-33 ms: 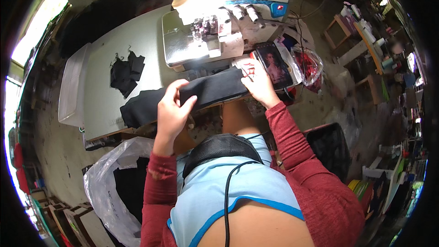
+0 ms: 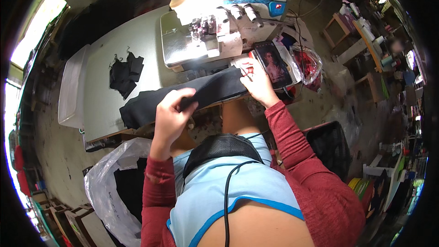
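Note:
A long folded strip of black fabric (image 2: 217, 86) lies along the front edge of the pale sewing table (image 2: 98, 96). My left hand (image 2: 171, 113) is curled at the middle of the strip, its thumb and fingers pinching the near edge. At the right end, my right hand (image 2: 259, 87) has its thumb and fingers closed on the fabric. Something red and white shows by those fingers, too small to make out. Just beyond the strip stands a white overlock sewing machine (image 2: 176, 41), its lamp glaring. Smaller black fabric pieces (image 2: 124, 75) lie to the left.
Beside my right hand are a phone (image 2: 273, 64) with a lit screen and a clear plastic bag (image 2: 307, 68) with red contents. A clear bin (image 2: 71, 87) adjoins the table's left side. Below are a plastic sack (image 2: 103, 174) of black cloth and a black basket (image 2: 331, 144).
My left hand's fingers have curled in from a spread pose and now pinch the fabric, lifting a fold near its middle. My right hand stays almost where it was.

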Action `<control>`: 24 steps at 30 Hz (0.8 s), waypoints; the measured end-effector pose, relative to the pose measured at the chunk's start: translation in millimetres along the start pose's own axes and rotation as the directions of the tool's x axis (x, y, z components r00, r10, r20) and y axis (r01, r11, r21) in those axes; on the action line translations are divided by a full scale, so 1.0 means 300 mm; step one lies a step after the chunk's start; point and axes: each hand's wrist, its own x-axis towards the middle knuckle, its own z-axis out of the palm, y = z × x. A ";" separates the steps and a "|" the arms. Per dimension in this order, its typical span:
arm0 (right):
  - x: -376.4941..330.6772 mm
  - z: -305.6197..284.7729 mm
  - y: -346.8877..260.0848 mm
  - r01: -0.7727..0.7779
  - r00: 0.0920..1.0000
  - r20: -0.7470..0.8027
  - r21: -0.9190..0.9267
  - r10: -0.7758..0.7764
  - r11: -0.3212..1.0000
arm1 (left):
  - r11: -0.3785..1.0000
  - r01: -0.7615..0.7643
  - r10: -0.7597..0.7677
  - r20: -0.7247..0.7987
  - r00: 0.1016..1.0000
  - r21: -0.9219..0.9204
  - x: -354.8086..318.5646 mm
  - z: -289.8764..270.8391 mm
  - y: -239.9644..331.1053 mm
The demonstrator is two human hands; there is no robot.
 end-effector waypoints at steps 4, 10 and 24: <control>0.002 -0.007 0.032 0.037 0.999 0.022 -0.049 -0.036 0.998 | 0.969 -0.229 0.211 0.169 0.963 0.092 -0.052 -0.059 0.061; 0.001 -0.015 0.057 0.064 0.998 0.009 -0.143 -0.064 0.988 | 0.990 -0.126 0.131 0.101 0.986 -0.057 -0.091 -0.060 0.028; 0.176 0.248 -0.206 -0.246 0.969 0.102 0.502 0.225 0.829 | 0.765 -0.432 0.452 0.079 0.888 0.477 0.303 0.012 -0.126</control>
